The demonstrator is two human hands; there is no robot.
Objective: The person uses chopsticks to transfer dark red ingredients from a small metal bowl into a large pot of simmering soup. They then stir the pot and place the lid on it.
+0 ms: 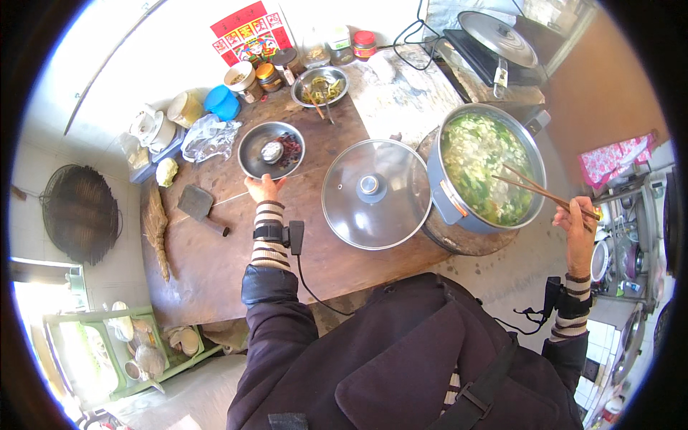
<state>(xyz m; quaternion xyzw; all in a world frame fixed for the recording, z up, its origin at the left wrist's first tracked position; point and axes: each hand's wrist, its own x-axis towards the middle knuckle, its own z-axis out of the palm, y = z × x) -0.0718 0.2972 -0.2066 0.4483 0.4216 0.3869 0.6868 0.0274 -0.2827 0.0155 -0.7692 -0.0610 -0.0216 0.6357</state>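
My left hand [263, 189] grips the near rim of a shallow steel bowl [252, 137] on the wooden table. Dark reddish bits [291, 150] lie along the bowl's right side, next to a small round metal piece [272, 152] with something white in it. Between the fingers of my right hand [578, 217] is a pair of wooden chopsticks [543, 192]. Their tips reach over the soup [481, 161], which has pale pieces and green leaves, in a large blue-grey pot [444, 189]. Left of the pot lies a glass lid [349, 215] with a round knob.
A cleaver [196, 203] and a straw brush [156, 236] lie on the table's [322, 274] left. Jars [269, 78], a blue container [222, 102] and a steel bowl of vegetables [333, 95] line the back. A round board [457, 244] supports the pot. Behind it rests a metal lid [497, 37].
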